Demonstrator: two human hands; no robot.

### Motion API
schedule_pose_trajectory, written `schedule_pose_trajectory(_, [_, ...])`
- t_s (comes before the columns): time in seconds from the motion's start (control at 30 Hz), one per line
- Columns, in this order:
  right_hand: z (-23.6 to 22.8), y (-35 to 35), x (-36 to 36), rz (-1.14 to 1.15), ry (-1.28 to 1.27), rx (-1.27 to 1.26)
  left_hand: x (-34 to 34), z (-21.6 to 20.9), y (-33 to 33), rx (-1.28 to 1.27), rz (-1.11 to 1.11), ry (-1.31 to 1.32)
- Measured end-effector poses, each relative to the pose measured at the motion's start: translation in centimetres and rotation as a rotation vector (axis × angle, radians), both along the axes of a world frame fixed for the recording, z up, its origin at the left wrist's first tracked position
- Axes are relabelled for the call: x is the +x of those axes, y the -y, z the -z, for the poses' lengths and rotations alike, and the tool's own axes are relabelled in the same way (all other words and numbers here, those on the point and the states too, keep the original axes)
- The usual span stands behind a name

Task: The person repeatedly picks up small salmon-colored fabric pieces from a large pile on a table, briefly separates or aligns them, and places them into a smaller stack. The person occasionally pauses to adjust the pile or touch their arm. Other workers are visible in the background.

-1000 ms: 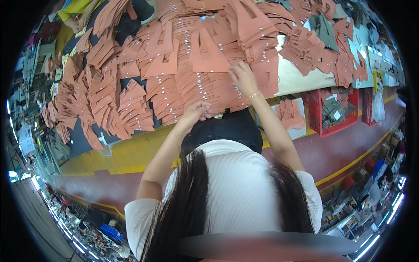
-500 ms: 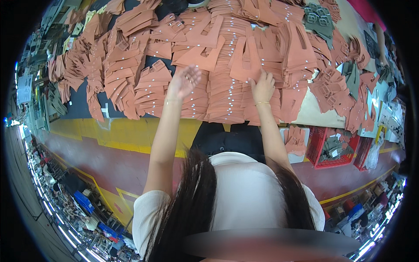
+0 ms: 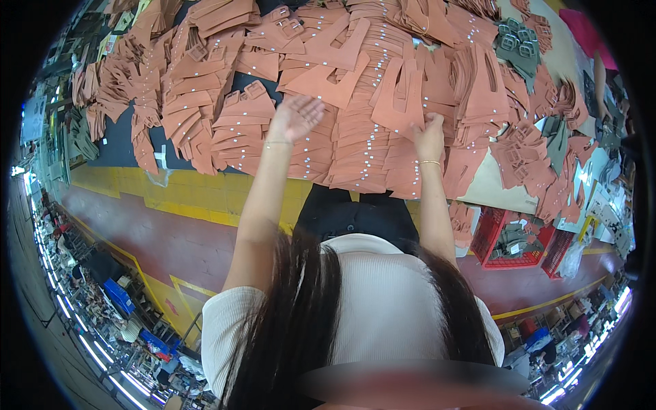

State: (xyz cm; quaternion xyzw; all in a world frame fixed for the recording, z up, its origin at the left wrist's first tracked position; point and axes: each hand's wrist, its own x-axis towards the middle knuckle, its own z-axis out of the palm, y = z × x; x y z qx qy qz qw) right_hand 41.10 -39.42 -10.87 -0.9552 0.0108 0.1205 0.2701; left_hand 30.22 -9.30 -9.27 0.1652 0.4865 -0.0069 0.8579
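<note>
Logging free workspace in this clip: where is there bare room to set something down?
Front right: the cream patch, between flat coral panels and buckled coral pieces. Front left: the dark patch, between grey-green pieces and coral strips. Crowded: the middle, where overlapping slotted coral cutouts and stacks surround the left hand and right hand.

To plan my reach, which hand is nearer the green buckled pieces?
Right. The right hand is left of the green buckled pieces and closer to the body; the left hand is much farther left.
</note>
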Motion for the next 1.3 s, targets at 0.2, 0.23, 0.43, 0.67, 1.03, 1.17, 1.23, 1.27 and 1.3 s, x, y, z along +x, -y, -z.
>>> schedule_pose_trajectory(0.2, [-0.9, 1.7, 2.1, -0.08, -0.19, 0.34, 1.6, 1.8, 2.3, 0.016, -0.083, -0.082])
schedule_pose_trajectory(0.23, [-1.4, 1.6, 2.2, -0.1, -0.188, 0.393, 2.0, 2.1, 2.2, 0.035, -0.041, -0.074])
schedule_pose_trajectory(0.43, [-8.2, -1.0, 2.8, -0.188, -0.285, 0.808, 3.2, 2.3, 3.2, 0.404, 0.181, -0.012])
schedule_pose_trajectory(0.67, [-12.9, -6.8, -0.2, -0.111, -0.62, 1.396, 0.5, -2.5, 5.6, 0.31, -0.087, 0.403])
schedule_pose_trajectory(1.03, [-9.4, -10.1, -11.7, -0.198, -1.063, 0.942, -13.2, -7.8, 6.5, 0.194, -0.125, 0.527])
schedule_pose_trajectory(1.17, [-9.4, -11.1, -12.0, -0.509, -1.046, 0.57, -16.9, -7.6, 6.0, 0.284, -0.191, 0.367])
schedule_pose_trajectory(1.23, [-8.8, -12.7, -11.9, -0.667, -0.692, 0.381, -19.0, -7.3, 5.7, 0.37, -0.22, 0.304])
schedule_pose_trajectory(1.27, [-8.7, -13.3, -11.5, -0.668, -0.632, 0.378, -20.0, -7.2, 5.6, 0.394, -0.259, 0.303])
schedule_pose_trajectory(1.3, [-8.4, -14.3, -11.2, -0.699, -0.6, 0.421, -21.2, -7.2, 5.3, 0.401, -0.237, 0.261])
